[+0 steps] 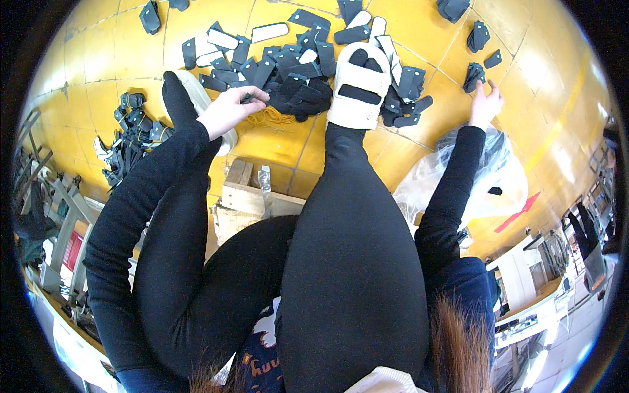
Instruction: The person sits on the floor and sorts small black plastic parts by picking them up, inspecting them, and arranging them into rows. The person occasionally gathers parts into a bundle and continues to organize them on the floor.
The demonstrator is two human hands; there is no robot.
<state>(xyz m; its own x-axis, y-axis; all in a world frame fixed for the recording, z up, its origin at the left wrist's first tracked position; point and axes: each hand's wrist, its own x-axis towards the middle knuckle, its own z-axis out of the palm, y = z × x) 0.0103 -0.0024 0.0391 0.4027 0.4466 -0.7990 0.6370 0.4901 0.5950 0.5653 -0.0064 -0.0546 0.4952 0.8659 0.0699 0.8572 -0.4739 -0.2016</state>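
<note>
Left: banded bundles (134,123) lie apart, presumably to keep them from the loose pieces. The left hand (229,110) bends its fingers beside yellow string (278,119); whether it grips anything cannot be told. Centre: dark pieces (264,70) flank 1 white sandal (354,116), seemingly for easy reach. Right: the right hand (487,106) reaches a small stack (473,75), its hold unclear, near a plastic bag (504,160).

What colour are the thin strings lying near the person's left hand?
The strings are orange-yellow, seen best in the head view.

Matt cloth pieces (288,64), glossy plastic bag (503,164)
</note>
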